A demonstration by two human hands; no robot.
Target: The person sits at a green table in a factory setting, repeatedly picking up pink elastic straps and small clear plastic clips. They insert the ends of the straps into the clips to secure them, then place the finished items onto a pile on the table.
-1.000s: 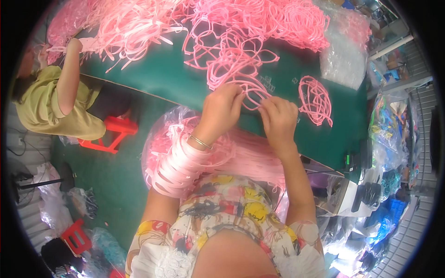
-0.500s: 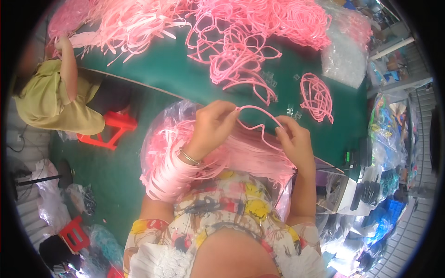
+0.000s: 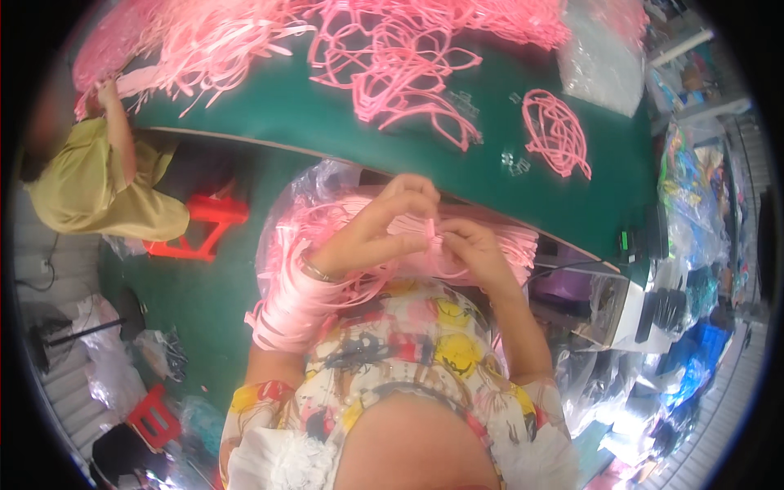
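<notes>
A thin pink strap is pinched between the fingers of my left hand. My right hand has its fingertips closed on the same strap, close beside the left. Many loops of pink strap hang around my left forearm, below a metal bangle. Under both hands a thick bundle of pink straps lies across my lap, partly in a clear plastic bag.
On the green table ahead lie piled pink straps, a separate tangle of them and small clear pieces. A co-worker in a yellow-green top is at the left, near a red stool. Plastic-wrapped goods fill the right side.
My hands have come closer together, the right one moving left. The strap that arched between them is now gathered short at the fingertips.
</notes>
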